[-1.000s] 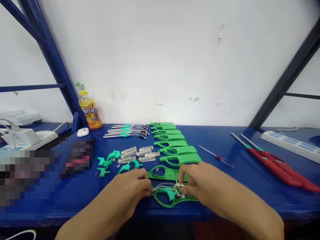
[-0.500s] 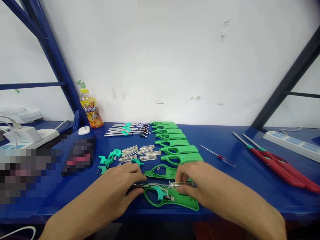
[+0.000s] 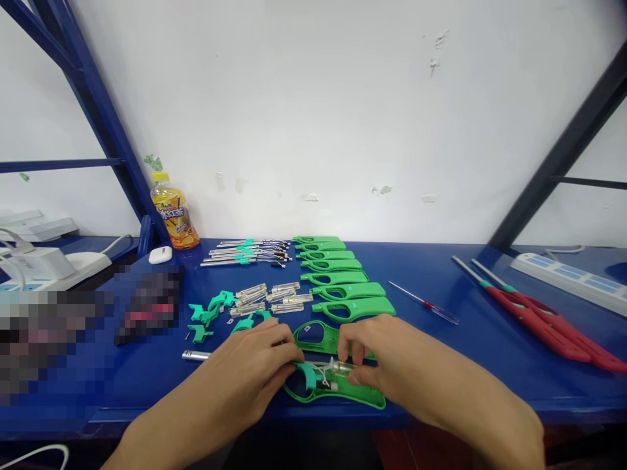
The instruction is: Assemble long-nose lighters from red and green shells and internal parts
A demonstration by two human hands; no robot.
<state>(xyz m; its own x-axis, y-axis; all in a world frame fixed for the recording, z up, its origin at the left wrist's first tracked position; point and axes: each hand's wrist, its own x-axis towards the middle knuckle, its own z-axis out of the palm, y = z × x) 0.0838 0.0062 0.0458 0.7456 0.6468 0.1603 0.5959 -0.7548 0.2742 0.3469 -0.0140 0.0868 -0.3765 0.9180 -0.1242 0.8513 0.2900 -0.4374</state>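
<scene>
My left hand is closed, thumb and fingertips pinching the thin wires and tube at the neck of a green lighter half-shell. A metal lighter rod sticks out to the left behind this hand. A teal trigger and a black igniter sit in the half-shell. My right hand is closed on a clear fuel tank over the wider part of the shell. Its far end is hidden by my fingers. Another green half-shell lies just behind, partly covered.
Behind are a row of green half-shells, clear tanks, teal triggers and metal rods. A screwdriver and red lighters lie right. A drink bottle and earphone case stand back left.
My left hand has moved right, nearer the trigger, and the metal rod's end now shows at the left. The fuel tank sits slightly lower, still in my right hand.
</scene>
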